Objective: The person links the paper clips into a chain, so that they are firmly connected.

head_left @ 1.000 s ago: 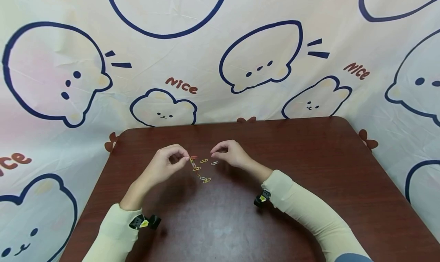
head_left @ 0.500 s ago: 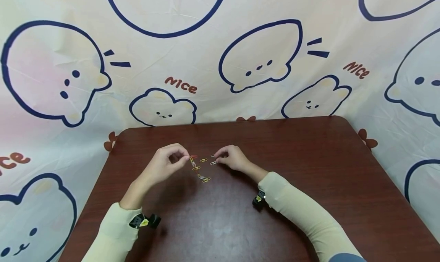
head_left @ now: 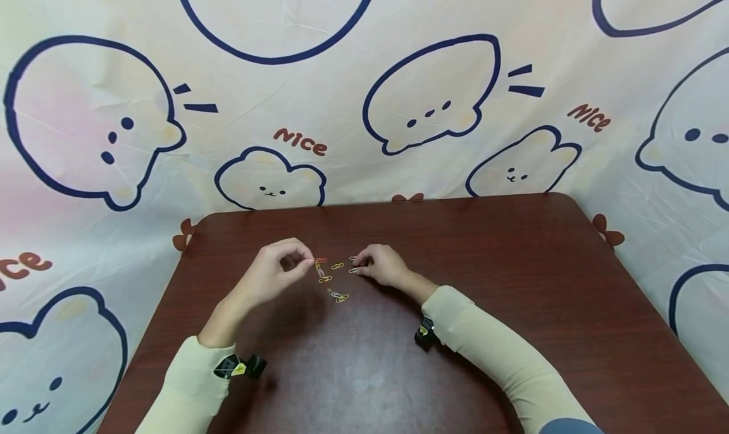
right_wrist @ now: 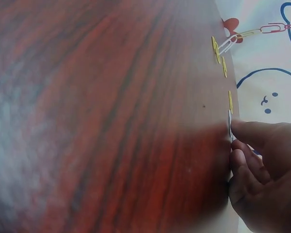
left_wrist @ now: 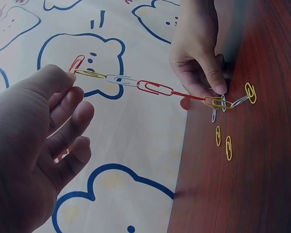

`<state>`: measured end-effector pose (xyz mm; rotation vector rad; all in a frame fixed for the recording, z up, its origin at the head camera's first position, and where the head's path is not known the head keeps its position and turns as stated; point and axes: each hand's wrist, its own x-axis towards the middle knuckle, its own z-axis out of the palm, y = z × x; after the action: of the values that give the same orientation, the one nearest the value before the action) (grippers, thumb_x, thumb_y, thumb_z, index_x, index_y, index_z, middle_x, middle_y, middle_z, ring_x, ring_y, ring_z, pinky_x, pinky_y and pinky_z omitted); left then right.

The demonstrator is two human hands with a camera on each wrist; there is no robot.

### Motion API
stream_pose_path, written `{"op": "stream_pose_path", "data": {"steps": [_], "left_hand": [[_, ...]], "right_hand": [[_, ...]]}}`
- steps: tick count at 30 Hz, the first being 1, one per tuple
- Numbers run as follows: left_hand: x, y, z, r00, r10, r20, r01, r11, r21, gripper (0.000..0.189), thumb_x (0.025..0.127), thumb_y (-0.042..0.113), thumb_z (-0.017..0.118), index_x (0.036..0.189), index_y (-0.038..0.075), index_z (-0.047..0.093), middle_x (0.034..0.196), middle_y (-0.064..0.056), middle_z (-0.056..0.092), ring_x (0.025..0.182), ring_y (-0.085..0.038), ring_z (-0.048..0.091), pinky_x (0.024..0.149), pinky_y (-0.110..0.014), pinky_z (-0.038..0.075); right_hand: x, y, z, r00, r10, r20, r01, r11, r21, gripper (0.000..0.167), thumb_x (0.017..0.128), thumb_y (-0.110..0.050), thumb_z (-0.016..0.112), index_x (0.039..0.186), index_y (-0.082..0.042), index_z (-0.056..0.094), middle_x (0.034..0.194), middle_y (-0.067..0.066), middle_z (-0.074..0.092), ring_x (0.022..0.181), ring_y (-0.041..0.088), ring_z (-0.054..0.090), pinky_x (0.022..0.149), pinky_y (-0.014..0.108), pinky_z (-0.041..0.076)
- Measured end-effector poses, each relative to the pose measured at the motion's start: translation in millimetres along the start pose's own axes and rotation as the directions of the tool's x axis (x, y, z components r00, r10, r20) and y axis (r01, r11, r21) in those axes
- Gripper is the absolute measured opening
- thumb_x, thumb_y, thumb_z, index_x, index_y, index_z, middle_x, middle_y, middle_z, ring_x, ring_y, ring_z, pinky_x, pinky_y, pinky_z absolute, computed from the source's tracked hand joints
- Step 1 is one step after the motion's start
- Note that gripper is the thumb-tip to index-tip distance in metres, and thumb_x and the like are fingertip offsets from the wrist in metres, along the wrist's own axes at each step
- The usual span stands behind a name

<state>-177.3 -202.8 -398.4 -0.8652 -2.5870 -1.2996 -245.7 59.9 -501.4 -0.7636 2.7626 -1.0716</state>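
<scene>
My left hand [head_left: 276,266] pinches the end of a paper clip chain [left_wrist: 155,87] between thumb and forefinger, at a red clip [left_wrist: 77,63] and a yellow one. Yellow, white and red links slope down from there to the tabletop, ending in a yellow clip [left_wrist: 250,93]. My right hand [head_left: 384,265] is low over the table, its fingers bent and its thumb apart from the forefinger. The thumb tip is right at a white paper clip [head_left: 354,270]. Another white clip [head_left: 353,258] lies by the fingertips.
Two loose yellow paper clips lie between the hands and the chain, one of them a yellow clip [left_wrist: 218,136]. The brown table [head_left: 512,250] ends at a patterned cloth [head_left: 433,16] behind. Each wrist carries a small black camera [head_left: 424,333].
My right hand has moved left and slightly down towards the white paper clips, uncovering the farther one. My left hand stays in place with the chain.
</scene>
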Motion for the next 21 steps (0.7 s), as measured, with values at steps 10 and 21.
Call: {"op": "stream_pose_path", "data": {"steps": [10, 21], "left_hand": [[-0.8, 0.2, -0.7, 1.000, 0.002, -0.001, -0.002, 1.000, 0.004, 0.011, 0.090, 0.001, 0.075, 0.094, 0.010, 0.072, 0.087, 0.006, 0.065, 0.076, -0.014, 0.058, 0.067, -0.030, 0.052], [-0.7, -0.4, -1.6, 1.000, -0.001, 0.007, 0.001, 1.000, 0.003, 0.009, 0.091, 0.002, 0.074, 0.095, 0.010, 0.072, 0.086, 0.006, 0.065, 0.076, -0.014, 0.058, 0.067, -0.030, 0.052]], "right_hand": [[-1.8, -3.8, 1.8, 1.000, -0.017, 0.008, 0.018, 0.995, -0.098, 0.005, 0.091, -0.022, 0.078, 0.090, -0.018, 0.080, 0.096, -0.004, 0.070, 0.087, 0.014, 0.065, 0.076, 0.032, 0.052], [-1.4, -8.2, 3.6, 0.990, -0.133, 0.038, 0.138, 0.933, -0.333, 0.005, 0.095, -0.019, 0.073, 0.095, -0.018, 0.078, 0.099, -0.002, 0.071, 0.091, 0.016, 0.068, 0.082, 0.036, 0.055]]}}
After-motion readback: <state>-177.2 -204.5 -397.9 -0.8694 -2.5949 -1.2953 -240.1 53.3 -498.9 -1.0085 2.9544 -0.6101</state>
